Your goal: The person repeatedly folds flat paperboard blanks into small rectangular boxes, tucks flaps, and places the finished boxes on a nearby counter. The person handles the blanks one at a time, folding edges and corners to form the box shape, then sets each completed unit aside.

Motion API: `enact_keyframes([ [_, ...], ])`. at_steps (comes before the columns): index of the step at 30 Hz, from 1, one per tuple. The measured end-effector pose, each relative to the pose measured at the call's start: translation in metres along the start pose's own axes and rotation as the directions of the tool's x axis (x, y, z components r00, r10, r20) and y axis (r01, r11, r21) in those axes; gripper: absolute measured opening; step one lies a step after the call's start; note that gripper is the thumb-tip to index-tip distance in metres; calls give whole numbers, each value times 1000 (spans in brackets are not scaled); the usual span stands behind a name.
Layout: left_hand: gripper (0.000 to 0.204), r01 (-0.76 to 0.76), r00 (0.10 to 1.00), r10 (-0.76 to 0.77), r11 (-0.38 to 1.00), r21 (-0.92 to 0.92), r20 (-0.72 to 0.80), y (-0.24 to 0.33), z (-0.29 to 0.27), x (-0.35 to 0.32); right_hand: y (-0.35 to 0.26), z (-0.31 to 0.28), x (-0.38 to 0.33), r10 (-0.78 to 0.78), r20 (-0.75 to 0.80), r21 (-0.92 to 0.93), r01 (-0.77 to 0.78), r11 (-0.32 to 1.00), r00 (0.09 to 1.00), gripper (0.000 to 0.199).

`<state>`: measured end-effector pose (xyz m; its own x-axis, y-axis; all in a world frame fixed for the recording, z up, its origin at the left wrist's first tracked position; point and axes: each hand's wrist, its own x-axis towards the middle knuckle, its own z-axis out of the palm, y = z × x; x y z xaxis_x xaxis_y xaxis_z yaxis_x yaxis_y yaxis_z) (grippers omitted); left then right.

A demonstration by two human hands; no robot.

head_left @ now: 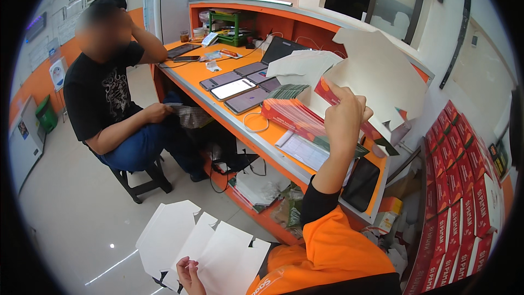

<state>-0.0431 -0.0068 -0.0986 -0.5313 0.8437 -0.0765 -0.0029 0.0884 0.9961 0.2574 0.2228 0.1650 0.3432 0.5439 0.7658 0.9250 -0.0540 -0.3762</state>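
My right hand (345, 112), its arm stretched over the desk, is closed on a cardboard box blank (382, 71), white inside with red print along its edge. The blank stands tilted up, beside a stack of red-printed flat blanks (295, 117) on the desk. Low in the view, another unfolded white blank (221, 254) lies across my lap, its flaps spread. My left hand (189, 276) rests over this blank with fingers loosely curled and apart, and nothing shows between them. Its palm is partly cut off by the lower edge.
Several phones (232, 89) and a laptop (284, 49) occupy the orange desk (204, 65). A black tablet (361, 184) lies near its right end. Folded red boxes (447, 186) are stacked at right. A person (114, 87) sits on a stool (144, 183) at left.
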Motion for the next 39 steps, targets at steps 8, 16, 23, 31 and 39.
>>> enact_keyframes([
  [8, 28, 16, 999, -16, 1000, 6, 37, -6, -3, 1, 10, 27, 0, 135, 172, -97, -119, 988, 976, 42],
  [16, 31, 74, 995, -73, 997, -10, 65, -4, -3, -3, 11, 56, -3, 76, 251, -40, -68, 997, 965, 39],
  [23, 34, 44, 994, -50, 997, 62, 101, -1, -3, -4, 15, 63, -9, 79, 287, 97, -111, 989, 955, 38],
  [31, 28, -23, 993, 7, 991, 134, 117, 0, 5, -1, 16, 89, -14, -34, 324, 23, 28, 999, 945, 28],
  [39, 28, 0, 990, -18, 991, 131, 141, -1, 7, -4, 16, 109, -13, -92, 230, 51, 82, 995, 969, 21],
])
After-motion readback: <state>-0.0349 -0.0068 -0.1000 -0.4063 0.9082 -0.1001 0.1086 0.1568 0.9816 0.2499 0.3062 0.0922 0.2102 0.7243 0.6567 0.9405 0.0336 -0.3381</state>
